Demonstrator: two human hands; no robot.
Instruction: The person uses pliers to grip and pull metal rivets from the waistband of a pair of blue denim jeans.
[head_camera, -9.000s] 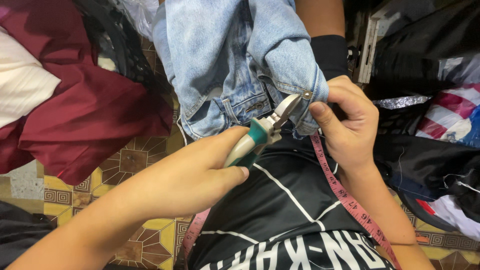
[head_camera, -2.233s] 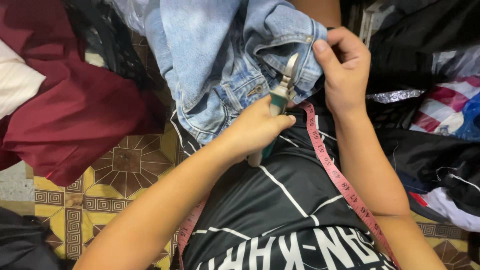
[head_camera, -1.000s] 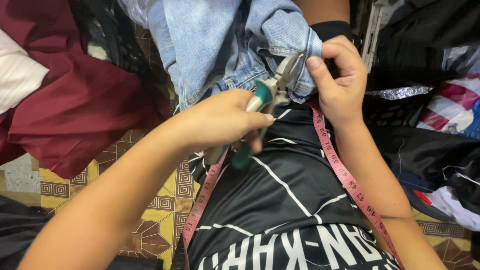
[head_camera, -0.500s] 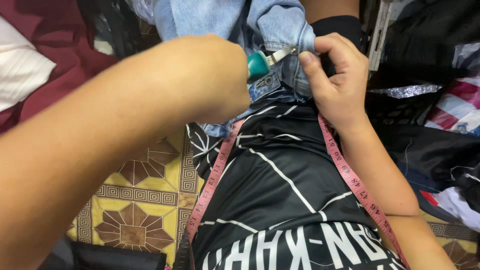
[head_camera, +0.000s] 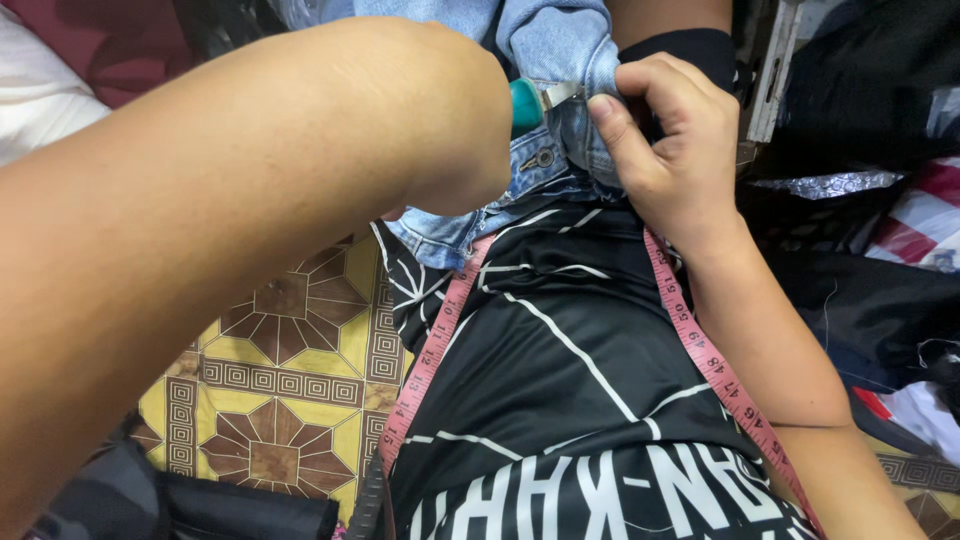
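- Nearest the camera, a black shirt (head_camera: 560, 400) with white lines and lettering is seen across the lower frame; a pink measuring tape (head_camera: 715, 370) is draped over it in two strands, one down each side.
- Lower left, a floor (head_camera: 290, 400) tiled in a yellow and brown geometric pattern is shown, with a dark bag (head_camera: 230, 505) lying on it at the bottom edge.
- The left forearm is raised across most of the left frame. The left hand (head_camera: 450, 130) is clenched around the teal handle of a pair of pliers (head_camera: 535, 100); the fingers themselves are hidden behind the wrist.
- The metal nose of the pliers is pointed right, into the folded denim, just beside the right thumb.
- The right hand (head_camera: 665, 150) is closed on a bunched edge of a light blue denim garment (head_camera: 560, 60), pinched between thumb and fingers.
- The denim garment is held up at top centre, above the shirt; a metal button (head_camera: 545, 158) is visible on its lower band.
- Farther off, a dark red cloth (head_camera: 110, 40) is seen upper left, and dark and striped fabrics (head_camera: 880, 220) are piled at right.
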